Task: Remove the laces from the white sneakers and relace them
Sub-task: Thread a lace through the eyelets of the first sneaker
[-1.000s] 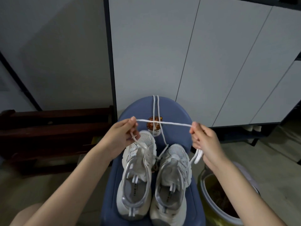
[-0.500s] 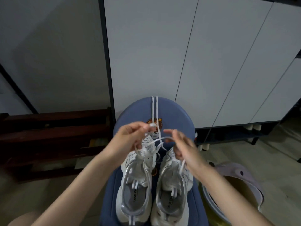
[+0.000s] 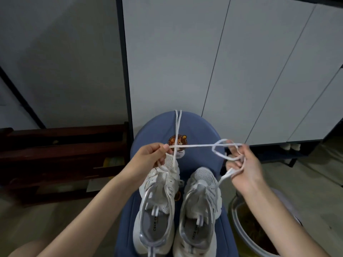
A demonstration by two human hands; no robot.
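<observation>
Since the previous frame, both hands have separated, tensioning the lace. Left hand pinches one end; right hand fingers curl around loops. Sneakers rest on the blue chair. Step: gathering a removed lace; next requires winding evenly.

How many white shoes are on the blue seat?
2. The left sneaker sits below the left hand; the right sneaker lies beside it, below the right hand. Both rest on the blue seat. None seem hidden.
</observation>
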